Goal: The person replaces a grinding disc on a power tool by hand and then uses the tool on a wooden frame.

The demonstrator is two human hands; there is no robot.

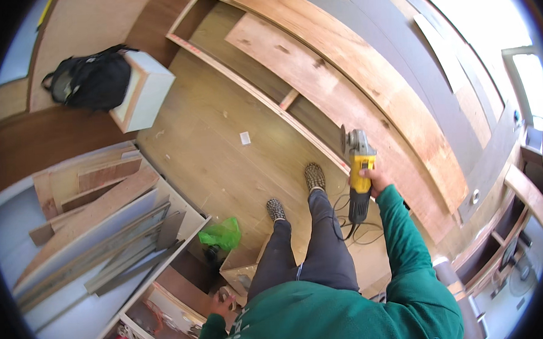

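Observation:
My right hand (377,180) is wrapped round the body of a yellow and black angle grinder (360,171). The grinder stands upright in the view, with its grey metal head and dark disc at the far end. Its black cord (352,230) hangs in loops beside my leg. Just past the disc lies a long plywood board (315,69) on an open wooden frame (249,94). Low on the left, my left hand (222,304) is closed, its fingers curled by a wooden compartment; what it holds is too small to make out.
Several wood offcuts (95,197) lie in a white-lined box at left. A green plastic bag (221,234) sits near my left leg. A black backpack (92,79) rests against a pale box (151,93). A curved plywood strip (364,60) lies beyond the board; a fan (523,276) stands at right.

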